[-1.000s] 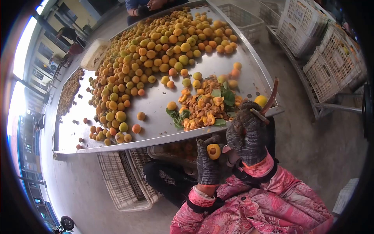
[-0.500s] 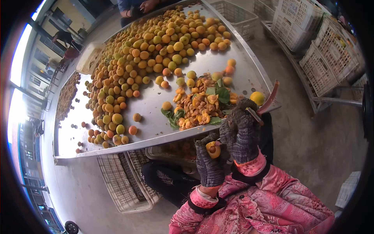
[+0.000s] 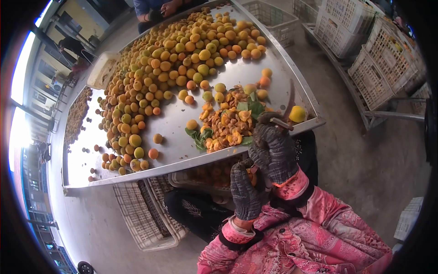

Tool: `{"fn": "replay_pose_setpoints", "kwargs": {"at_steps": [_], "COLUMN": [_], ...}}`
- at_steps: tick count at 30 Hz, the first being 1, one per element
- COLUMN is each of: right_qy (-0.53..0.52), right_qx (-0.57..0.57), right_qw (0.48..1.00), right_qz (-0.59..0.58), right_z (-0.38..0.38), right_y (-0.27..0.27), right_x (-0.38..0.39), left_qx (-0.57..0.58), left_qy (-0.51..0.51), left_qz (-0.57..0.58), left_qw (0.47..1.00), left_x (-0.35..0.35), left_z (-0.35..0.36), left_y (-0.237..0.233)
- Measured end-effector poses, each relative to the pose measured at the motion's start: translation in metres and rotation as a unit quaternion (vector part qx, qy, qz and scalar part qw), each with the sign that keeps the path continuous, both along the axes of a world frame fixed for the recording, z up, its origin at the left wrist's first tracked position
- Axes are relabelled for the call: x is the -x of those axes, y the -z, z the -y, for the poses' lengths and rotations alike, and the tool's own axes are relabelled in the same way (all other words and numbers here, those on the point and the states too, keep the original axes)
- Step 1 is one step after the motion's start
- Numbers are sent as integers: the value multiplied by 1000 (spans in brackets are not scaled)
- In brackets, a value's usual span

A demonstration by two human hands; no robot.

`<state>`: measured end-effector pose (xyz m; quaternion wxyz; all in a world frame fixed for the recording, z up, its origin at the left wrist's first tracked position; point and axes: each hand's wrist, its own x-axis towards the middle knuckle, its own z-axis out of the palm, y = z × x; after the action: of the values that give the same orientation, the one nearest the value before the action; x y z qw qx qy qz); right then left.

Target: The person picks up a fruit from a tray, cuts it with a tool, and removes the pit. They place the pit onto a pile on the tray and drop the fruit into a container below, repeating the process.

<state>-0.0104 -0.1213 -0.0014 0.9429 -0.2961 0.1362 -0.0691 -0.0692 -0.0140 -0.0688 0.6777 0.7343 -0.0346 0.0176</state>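
Note:
My left hand, in a dark grey knit glove, is closed round an apricot, mostly hidden between my hands below the table's front edge. My right hand, gloved alike, is closed on a curved knife whose blade points up over the table corner. Its fingers meet those of my left hand at the fruit. Just beyond my hands, a heap of opened apricot pieces and stones lies on the metal table, with green leaves at its side. A yellow fruit sits right of the knife.
A large pile of whole apricots covers the table's far and left parts. Crates stand below the front edge. Stacked crates are on a cart at right. Another person's hands show at the far edge.
My right hand has shifted slightly left, and the knife has swung from leaning right to nearly upright. The apricot in my left hand is now mostly covered.

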Motion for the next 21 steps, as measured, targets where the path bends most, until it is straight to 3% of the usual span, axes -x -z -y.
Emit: {"fn": "replay_pose_setpoints", "kwargs": {"at_steps": [4, 6, 8, 9, 10, 11, 12, 13, 14, 15, 17, 18, 19, 20, 21], "right_qy": [-72, -86, -116, -143, -143, -70, 15, -19, -21, -16, -11, 44, 98, 101, 98], "right_qx": [35, 25, -40, -102, -101, 287, 626, 626, 625, 573, 516, 601, 675, 675, 683], "right_qw": [997, 990, 986, 978, 978, 930, 727, 743, 743, 771, 796, 719, 628, 627, 613], "right_qz": [18, 109, 111, 115, 115, 217, 282, 238, 239, 278, 315, 348, 375, 376, 386], "right_z": [-2, -2, -5, -5, -4, -3, -3, -2, -2, -2, -2, -3, -3, -2, -1], "right_y": [-4, 7, 31, 38, 33, 22, 17, 24, 24, 23, 24, 25, 26, 29, 34], "right_x": [1, 2, -1, -1, 3, 8, 13, 19, 21, 23, 26, 26, 26, 26, 27], "left_qx": [-57, -88, 157, 157, -8, -173, -173, 122, 406, 408, 195, 195, 323, 442, 443], "left_qy": [4, 15, -74, -73, 20, 112, 112, 84, 45, 41, 125, 125, 114, 102, 103], "left_qz": [-23, -31, -119, -120, -68, -13, -13, -149, -270, -270, -145, -145, -228, -302, -301], "left_qw": [998, 996, 978, 978, 997, 978, 978, 978, 872, 871, 962, 962, 912, 838, 838], "left_x": [1, 0, -3, -5, -10, -13, -13, -12, -11, -8, -3, -5, -10, -14, -16], "left_z": [0, 3, 10, 5, -4, -9, -9, -7, -5, -4, -4, -6, -8, -11, -12], "left_y": [-6, -10, -14, -11, -5, 1, 5, 9, 13, 18, 26, 33, 40, 44, 34]}}
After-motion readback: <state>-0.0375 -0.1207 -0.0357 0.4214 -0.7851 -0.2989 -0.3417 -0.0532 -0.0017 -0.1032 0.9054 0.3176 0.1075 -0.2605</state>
